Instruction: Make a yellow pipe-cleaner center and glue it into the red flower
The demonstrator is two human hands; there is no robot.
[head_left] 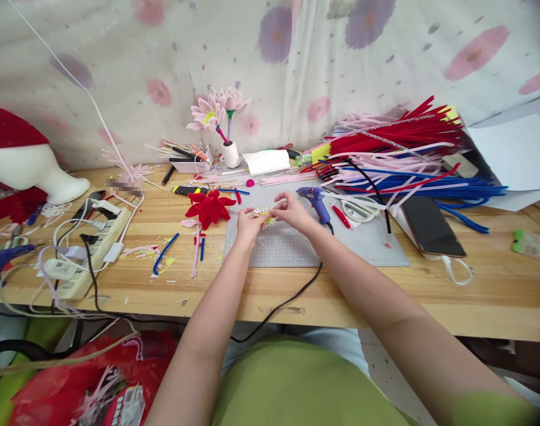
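Note:
A small yellow flower centre with pale spiky strands (265,218) is held over the grey cutting mat (278,251). My left hand (249,225) grips it from the left, thumb and fingers pressed together. On its right side, my right hand (291,212) pinches at the strands with thumb and forefinger. A red fuzzy flower (209,208) lies left of my left hand. Just beyond my right hand, a blue glue gun (316,204) rests on the mat, its black cord running down over the table edge.
White-handled scissors (362,210) and a red pen (341,217) lie right of the glue gun. Bundled pipe cleaners (385,145) fill the back right, near a phone (432,226). A white vase (230,155) holds pink flowers. A power strip (92,254) with tangled cords sits left.

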